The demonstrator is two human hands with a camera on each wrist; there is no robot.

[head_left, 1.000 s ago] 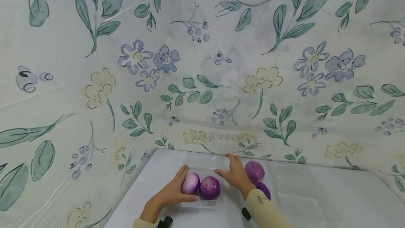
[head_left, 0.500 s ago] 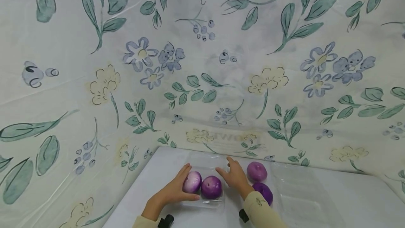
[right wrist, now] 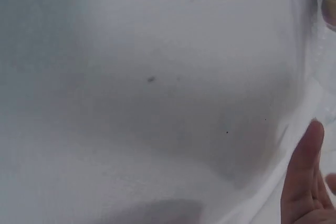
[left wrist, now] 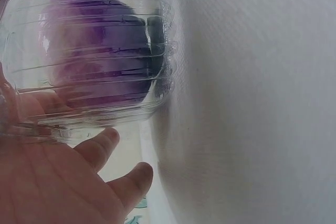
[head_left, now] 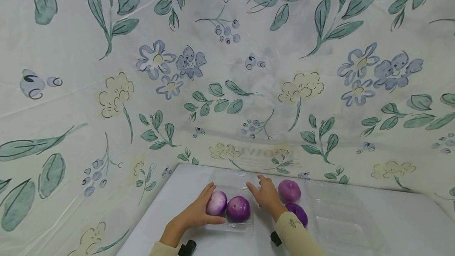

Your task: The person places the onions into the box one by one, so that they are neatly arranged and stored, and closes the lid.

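Two red onions, one pale-topped (head_left: 216, 203) and one deep purple (head_left: 238, 209), sit side by side in a clear plastic container (head_left: 231, 227). My left hand (head_left: 193, 212) spans the container's left end, its thumb along the near side and its fingers at the far side; in the left wrist view an onion (left wrist: 100, 51) shows through the ribbed wall. Just off the container's right side, my right hand (head_left: 266, 196) has its fingers spread and holds nothing. In the right wrist view, one of its fingers (right wrist: 304, 166) points up.
To the right of my right hand lie two more purple onions, a pinkish one (head_left: 289, 191) and a darker one (head_left: 298, 214), partly behind the sleeve. Further right is another clear plastic container (head_left: 337, 220). A floral sheet (head_left: 227, 129) rises behind the white table (head_left: 405, 216).
The right hand's fingers have drawn back slightly from the container's far right corner and spread. The left hand and the onions stay in place; the head view shifts a little.
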